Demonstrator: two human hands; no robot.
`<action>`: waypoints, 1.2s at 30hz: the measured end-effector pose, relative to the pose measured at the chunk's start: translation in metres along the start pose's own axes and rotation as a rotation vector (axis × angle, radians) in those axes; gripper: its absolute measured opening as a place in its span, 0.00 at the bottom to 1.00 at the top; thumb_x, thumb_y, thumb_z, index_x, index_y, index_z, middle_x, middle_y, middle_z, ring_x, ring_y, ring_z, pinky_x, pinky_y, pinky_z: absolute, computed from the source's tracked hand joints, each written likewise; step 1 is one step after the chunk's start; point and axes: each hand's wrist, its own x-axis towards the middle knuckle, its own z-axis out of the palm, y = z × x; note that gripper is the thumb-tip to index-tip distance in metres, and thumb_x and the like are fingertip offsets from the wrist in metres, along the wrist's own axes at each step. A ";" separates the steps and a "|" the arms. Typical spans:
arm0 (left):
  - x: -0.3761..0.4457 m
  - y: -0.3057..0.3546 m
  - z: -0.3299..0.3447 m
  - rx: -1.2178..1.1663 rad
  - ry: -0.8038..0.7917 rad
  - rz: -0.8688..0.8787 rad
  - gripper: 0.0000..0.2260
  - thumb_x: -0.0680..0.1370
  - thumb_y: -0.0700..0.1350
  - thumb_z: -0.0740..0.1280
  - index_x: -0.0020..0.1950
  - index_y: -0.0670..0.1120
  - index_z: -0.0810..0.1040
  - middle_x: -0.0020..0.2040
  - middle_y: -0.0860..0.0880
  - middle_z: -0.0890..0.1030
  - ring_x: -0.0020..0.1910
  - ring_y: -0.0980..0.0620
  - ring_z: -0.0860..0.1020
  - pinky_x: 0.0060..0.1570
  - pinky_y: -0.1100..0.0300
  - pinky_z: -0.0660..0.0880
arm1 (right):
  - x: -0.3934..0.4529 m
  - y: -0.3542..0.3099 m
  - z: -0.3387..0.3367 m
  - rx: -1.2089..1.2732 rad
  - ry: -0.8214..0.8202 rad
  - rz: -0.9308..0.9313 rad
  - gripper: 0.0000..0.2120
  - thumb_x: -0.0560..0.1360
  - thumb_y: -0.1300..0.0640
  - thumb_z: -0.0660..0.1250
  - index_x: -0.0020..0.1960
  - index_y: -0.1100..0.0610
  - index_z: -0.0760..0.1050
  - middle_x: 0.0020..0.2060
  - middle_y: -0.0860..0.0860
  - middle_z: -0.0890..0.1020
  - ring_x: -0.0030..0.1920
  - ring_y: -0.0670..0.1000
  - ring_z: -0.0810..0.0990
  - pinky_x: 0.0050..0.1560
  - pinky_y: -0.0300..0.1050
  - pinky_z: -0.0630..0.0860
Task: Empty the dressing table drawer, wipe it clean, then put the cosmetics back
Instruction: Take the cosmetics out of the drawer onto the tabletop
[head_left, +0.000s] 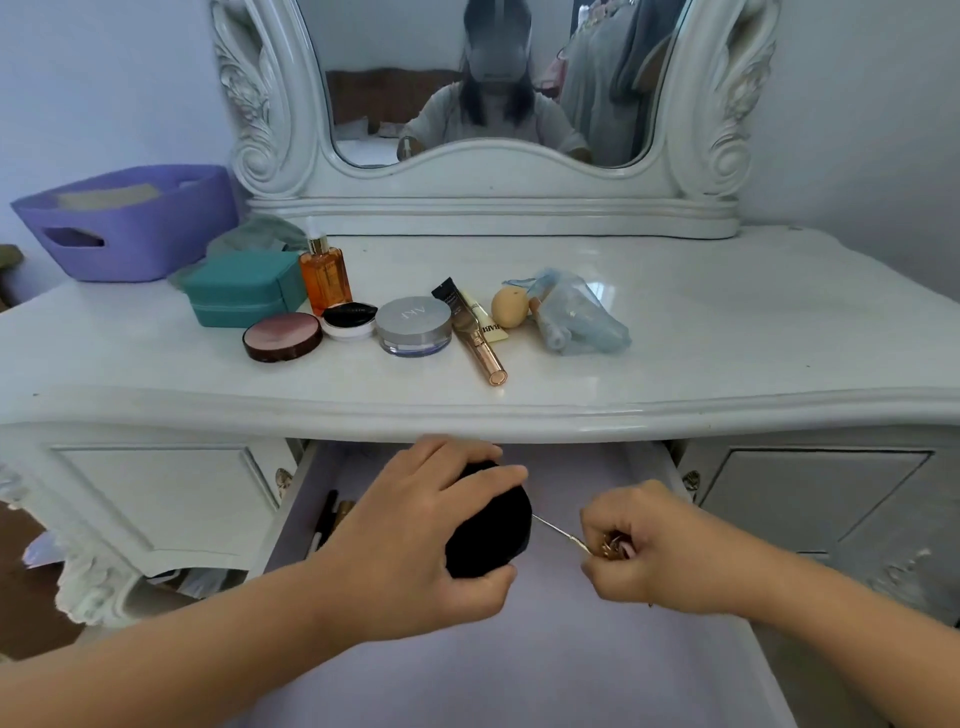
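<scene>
The dressing table drawer (597, 649) stands pulled out below the tabletop, its lilac floor showing. My left hand (410, 540) grips a round black compact (491, 525) above the drawer. My right hand (654, 551) pinches a small gold-coloured item with a thin metal rod (561, 532) that points toward the compact. A black pencil (324, 522) and a gold tube (344, 512) lie at the drawer's left side.
On the tabletop (727, 338) lie a teal case (239, 288), an orange bottle (324, 275), a pink compact (282, 338), a white jar (349, 319), a silver-lidded jar (414, 325), a rose-gold tube (480, 348), a beige sponge (510, 307) and a blue plastic bag (576, 317). A purple basket (130, 228) stands far left.
</scene>
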 end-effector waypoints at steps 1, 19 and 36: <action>0.003 0.002 -0.006 0.013 0.022 0.012 0.28 0.66 0.58 0.67 0.64 0.52 0.73 0.60 0.53 0.74 0.60 0.56 0.70 0.59 0.65 0.68 | -0.004 -0.004 -0.010 0.037 0.022 -0.005 0.14 0.68 0.58 0.67 0.28 0.54 0.64 0.26 0.46 0.69 0.26 0.44 0.66 0.28 0.35 0.64; 0.141 0.034 -0.025 -0.097 0.240 -0.085 0.31 0.64 0.63 0.61 0.66 0.56 0.70 0.59 0.62 0.67 0.60 0.63 0.61 0.57 0.74 0.57 | -0.019 0.022 -0.136 0.300 0.593 0.088 0.11 0.69 0.64 0.70 0.31 0.61 0.70 0.21 0.48 0.74 0.21 0.42 0.68 0.24 0.30 0.64; 0.242 0.025 0.065 0.020 0.017 -0.003 0.23 0.71 0.52 0.69 0.64 0.48 0.73 0.65 0.47 0.71 0.66 0.47 0.65 0.65 0.58 0.60 | 0.060 0.104 -0.124 0.066 0.771 0.394 0.09 0.69 0.53 0.68 0.33 0.54 0.70 0.35 0.51 0.79 0.43 0.55 0.75 0.41 0.47 0.71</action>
